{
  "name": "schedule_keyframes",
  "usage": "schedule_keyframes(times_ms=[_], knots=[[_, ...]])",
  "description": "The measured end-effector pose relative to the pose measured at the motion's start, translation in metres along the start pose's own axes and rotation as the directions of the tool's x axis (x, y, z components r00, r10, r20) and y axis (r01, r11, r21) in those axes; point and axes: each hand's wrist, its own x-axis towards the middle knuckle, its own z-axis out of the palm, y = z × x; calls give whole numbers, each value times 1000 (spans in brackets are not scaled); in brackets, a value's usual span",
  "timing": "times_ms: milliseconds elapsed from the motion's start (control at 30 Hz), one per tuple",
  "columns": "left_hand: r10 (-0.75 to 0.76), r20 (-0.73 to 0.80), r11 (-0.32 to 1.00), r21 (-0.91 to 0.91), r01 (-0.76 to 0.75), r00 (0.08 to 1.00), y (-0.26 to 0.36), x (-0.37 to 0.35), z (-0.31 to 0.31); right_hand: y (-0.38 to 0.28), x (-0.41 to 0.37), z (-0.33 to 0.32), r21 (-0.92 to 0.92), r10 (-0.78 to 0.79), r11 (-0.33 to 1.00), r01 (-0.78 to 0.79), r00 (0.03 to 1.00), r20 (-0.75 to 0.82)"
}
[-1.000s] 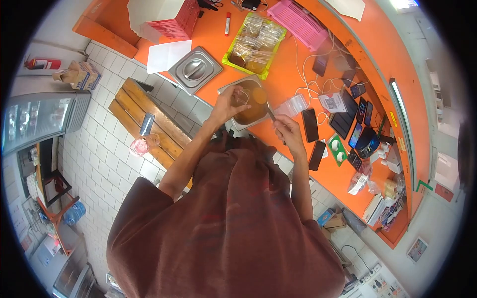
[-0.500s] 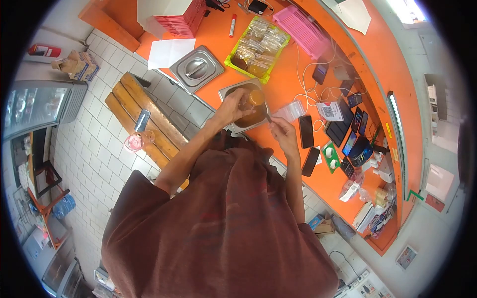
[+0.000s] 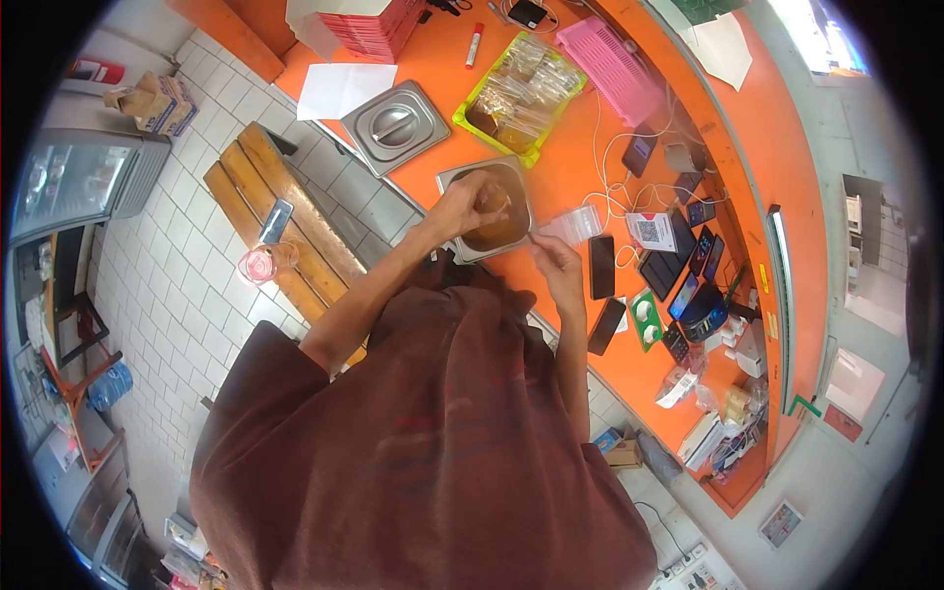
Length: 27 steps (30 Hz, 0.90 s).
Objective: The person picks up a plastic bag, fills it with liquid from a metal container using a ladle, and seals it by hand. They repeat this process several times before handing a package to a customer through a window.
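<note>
A steel food pan (image 3: 444,179) holding brown sauce stands at the counter's near edge. My left hand (image 3: 460,208) is over it, fingers curled around what looks like a small clear plastic bag (image 3: 495,203); its outline is faint. My right hand (image 3: 559,264) is closed on the thin handle of a spoon or ladle (image 3: 533,237) at the pan's right rim. The utensil's lower end is hidden in the pan. Beside my right hand lies a stack of clear plastic bags (image 3: 575,225).
The pan's steel lid (image 3: 396,128) lies to the left. Behind the pan, a yellow-green basket (image 3: 531,152) holds several filled clear packets. A pink basket (image 3: 612,71), phones (image 3: 602,267), cables and a QR card (image 3: 651,232) occupy the counter. A wooden bench (image 3: 295,221) stands at left.
The utensil's sauce-coloured end, raised beside my left hand before, has gone down into the pan. My right hand has shifted slightly. My left hand remains over the pan.
</note>
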Motion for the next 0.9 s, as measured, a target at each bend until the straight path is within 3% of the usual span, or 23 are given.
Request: schedule_keyframes(times_ms=[200,267,367,600,667,700,767,800,867,900], knots=[[14,-14,1000,15,-14,1000,-2,1,1,-2,0,-3,97,41,994,-44,999,29],[-46,26,999,-12,46,999,0,2,0,-2,0,-2,175,44,984,-45,999,11],[78,-47,997,20,-77,996,-5,1,2,-15,-3,0,132,48,990,-47,999,-5],[45,-58,999,32,-43,997,-9,-4,-1,-9,-3,-11,168,118,979,-119,993,11],[77,-111,997,13,-76,991,-8,-6,-3,1,4,-12,-32,253,967,-252,966,44],[76,-108,997,15,-75,991,-9,-7,-3,7,8,-8,-28,254,967,-253,966,44],[140,-158,990,-9,-143,978,-11,-9,-1,18,16,-3,-472,70,881,-21,994,86],[143,-153,989,-7,-145,978,-9,-9,-1,7,16,4,-469,68,883,-22,994,83],[160,-154,987,33,-157,975,-4,-10,-2,-39,15,30,-731,-263,664,158,964,-30],[163,-149,986,36,-160,975,-3,-10,-2,-51,18,40,-728,-264,667,156,964,-35]])
